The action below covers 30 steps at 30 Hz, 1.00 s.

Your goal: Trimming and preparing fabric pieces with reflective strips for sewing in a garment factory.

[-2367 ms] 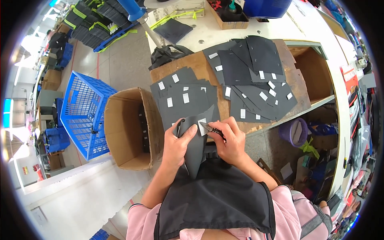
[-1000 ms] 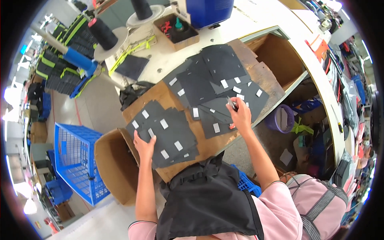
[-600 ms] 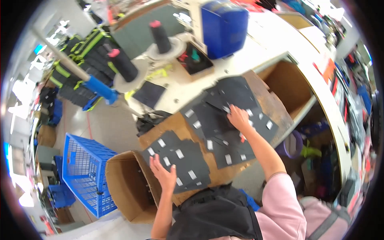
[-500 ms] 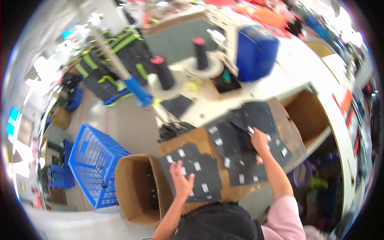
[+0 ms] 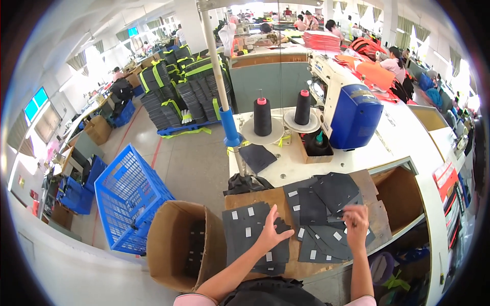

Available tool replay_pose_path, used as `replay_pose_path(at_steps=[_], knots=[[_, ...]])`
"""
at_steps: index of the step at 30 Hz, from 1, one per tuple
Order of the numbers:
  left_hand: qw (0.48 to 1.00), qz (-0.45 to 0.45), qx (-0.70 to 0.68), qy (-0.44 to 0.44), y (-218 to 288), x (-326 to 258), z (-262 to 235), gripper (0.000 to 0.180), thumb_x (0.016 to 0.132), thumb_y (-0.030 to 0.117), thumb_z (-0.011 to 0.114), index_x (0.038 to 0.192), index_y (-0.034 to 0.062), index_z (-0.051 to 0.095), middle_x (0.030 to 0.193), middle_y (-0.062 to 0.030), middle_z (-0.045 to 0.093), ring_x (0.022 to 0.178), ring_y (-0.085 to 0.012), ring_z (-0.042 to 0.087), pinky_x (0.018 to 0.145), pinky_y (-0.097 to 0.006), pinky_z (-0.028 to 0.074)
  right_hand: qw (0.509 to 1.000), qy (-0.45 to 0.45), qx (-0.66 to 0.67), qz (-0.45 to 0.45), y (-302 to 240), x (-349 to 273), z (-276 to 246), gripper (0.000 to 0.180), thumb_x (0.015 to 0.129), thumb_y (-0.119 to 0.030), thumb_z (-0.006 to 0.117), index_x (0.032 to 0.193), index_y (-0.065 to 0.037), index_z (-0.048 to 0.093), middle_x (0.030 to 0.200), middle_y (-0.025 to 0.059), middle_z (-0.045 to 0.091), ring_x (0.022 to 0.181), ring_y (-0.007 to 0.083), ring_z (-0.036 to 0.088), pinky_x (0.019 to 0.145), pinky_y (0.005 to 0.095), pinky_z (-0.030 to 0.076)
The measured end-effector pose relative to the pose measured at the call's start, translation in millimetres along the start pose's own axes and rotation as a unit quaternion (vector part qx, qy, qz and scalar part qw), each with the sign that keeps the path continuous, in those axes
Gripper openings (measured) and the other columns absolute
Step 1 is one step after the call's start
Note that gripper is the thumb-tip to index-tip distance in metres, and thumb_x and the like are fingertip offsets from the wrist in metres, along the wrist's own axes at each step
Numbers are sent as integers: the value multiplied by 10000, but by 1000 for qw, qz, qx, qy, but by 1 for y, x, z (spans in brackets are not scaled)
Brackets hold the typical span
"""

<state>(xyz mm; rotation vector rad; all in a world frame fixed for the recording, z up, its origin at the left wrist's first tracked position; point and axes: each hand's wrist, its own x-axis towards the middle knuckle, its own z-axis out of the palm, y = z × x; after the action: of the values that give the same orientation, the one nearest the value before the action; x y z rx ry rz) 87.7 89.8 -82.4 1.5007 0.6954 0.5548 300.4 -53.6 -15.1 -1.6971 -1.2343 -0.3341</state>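
Dark grey fabric pieces with small white patches lie in two groups on a brown board. My left hand (image 5: 273,234) hovers over the left fabric pieces (image 5: 240,239), its thumb and fingers spread and nothing in it. My right hand (image 5: 356,223) is closed above the right fabric pieces (image 5: 319,246), its fingers curled inward. Something small and dark shows at its fingertips, too small to name. Plain dark fabric pieces (image 5: 334,191) overlap just beyond that hand, partly covering the patched ones.
Left of the board stand an open cardboard box (image 5: 158,245) and a blue plastic basket (image 5: 133,196). Beyond are two black thread cones (image 5: 262,120), a sewing machine with a blue housing (image 5: 357,117), and a post (image 5: 214,61). Co-workers sit farther off.
My view has turned and steadied. My left hand has shifted right, toward the gap between the groups. My right hand has drawn back from the plain dark pieces, its fingers now curled.
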Motion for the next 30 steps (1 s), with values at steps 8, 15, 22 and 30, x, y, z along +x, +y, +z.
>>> replay_pose_path(at_steps=[8,15,22,30], knots=[[896,-224,-262,-280,22,-31,-17,617,759,193,728,1284,29,448,1128,-80,596,1052,-179,556,942,-318,411,770,110,415,472,-38,-71,11,117,878,-100,567,766,-97,531,562,-67,433,419,16,351,372,189,248],[938,-209,-227,-158,21,-71,-29,428,781,183,705,1125,-27,563,1042,-78,614,915,-163,586,838,-288,457,775,108,424,455,-39,-131,28,124,907,-115,541,791,-74,524,691,-41,504,634,34,478,434,208,374],[992,-116,-47,32,8,-68,-18,435,808,226,666,1060,-113,563,951,-161,637,857,-188,591,751,-324,474,969,94,56,222,-64,-113,12,211,881,22,464,991,-39,632,928,64,571,679,103,518,515,206,423],[962,-179,-205,33,49,-81,-19,247,853,133,615,1061,9,566,924,-54,615,815,-112,581,669,-274,495,946,-207,148,202,-104,-93,60,341,792,-40,646,1115,-53,540,623,55,481,532,112,421,497,242,358]])
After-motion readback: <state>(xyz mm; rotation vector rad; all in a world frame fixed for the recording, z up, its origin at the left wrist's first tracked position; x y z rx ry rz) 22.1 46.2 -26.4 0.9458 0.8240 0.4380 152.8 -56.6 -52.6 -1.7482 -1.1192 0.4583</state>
